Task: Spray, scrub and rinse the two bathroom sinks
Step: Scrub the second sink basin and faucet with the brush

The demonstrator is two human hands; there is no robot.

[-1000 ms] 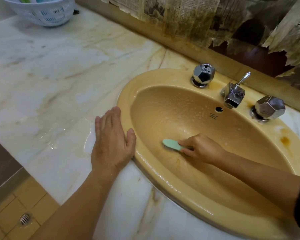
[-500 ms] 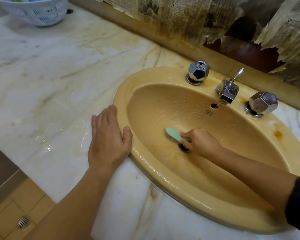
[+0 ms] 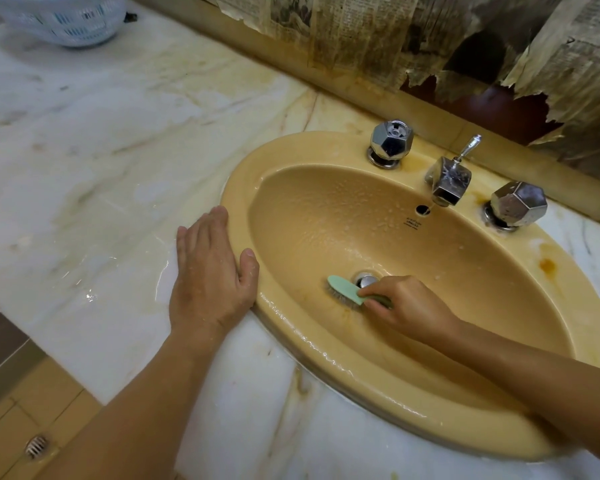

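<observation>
Sink (image 3: 326, 355) scrub underway: right hand (image 3: 409, 306) wraps the green brush (image 3: 345, 291) handle, bristles pressed on the basin floor just beside the drain (image 3: 366, 280). Left hand (image 3: 210, 277) lies flat, fingers straight, on the marble counter (image 3: 84, 168) touching the rim, likely bracing.

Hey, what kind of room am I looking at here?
Most likely a run-down bathroom: a yellow oval sink with chrome taps set into a marble counter, and a floor drain in the tiled floor. Torn newspaper covers the wall behind.
</observation>
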